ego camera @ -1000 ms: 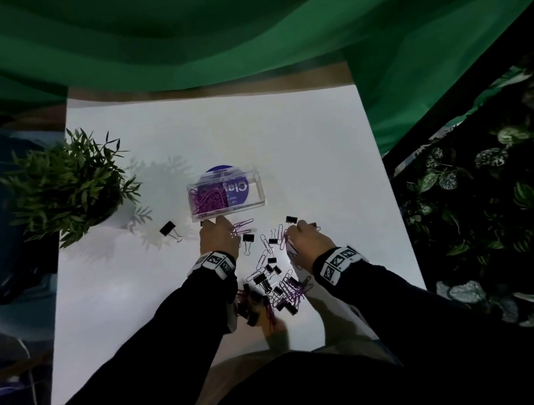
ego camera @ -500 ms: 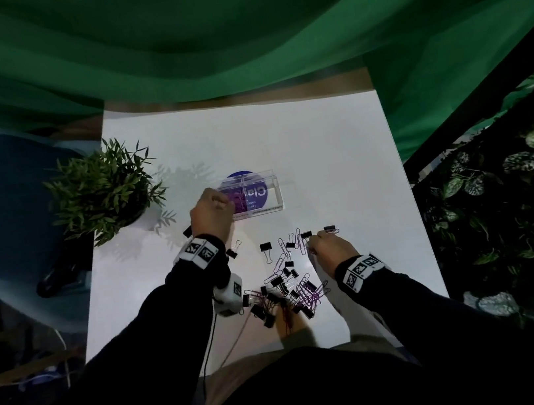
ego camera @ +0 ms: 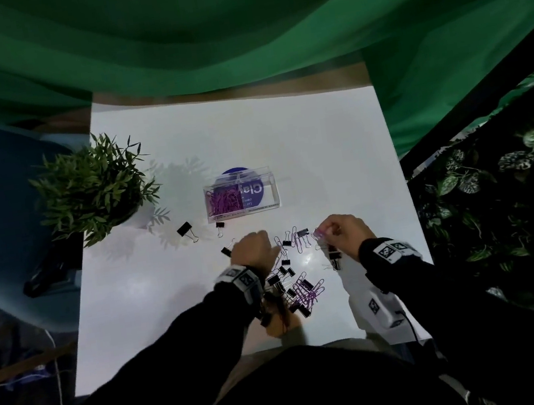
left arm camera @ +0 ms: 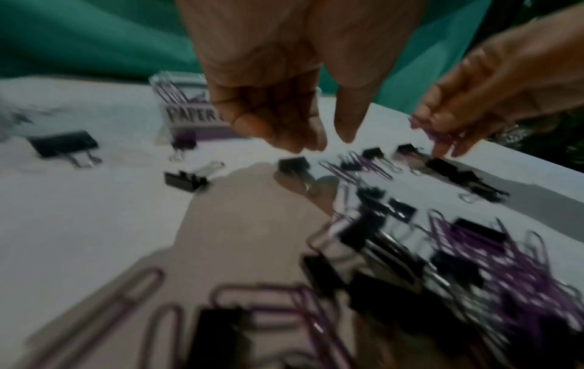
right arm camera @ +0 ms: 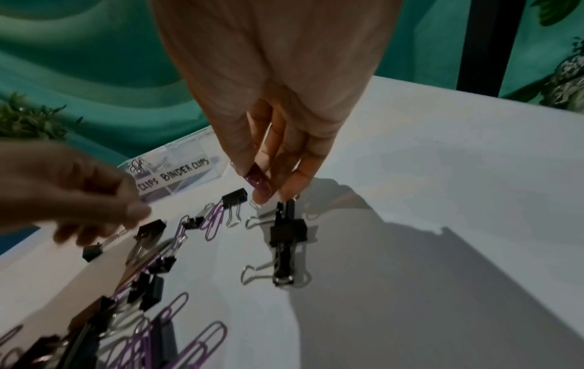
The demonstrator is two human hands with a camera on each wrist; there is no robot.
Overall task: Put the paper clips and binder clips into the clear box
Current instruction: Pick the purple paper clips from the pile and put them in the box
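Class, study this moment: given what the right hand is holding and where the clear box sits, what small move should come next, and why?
Probably the right hand should carry the purple paper clips in its grip over to the clear box and drop them into the compartment already holding purple clips. The box sits just beyond the loose pile, and its other compartment, labelled binder clips, looks unfilled.

Purple paper clips (ego camera: 309,295), black binder clips (ego camera: 184,229), white table (ego camera: 300,135), green drape (ego camera: 232,27).
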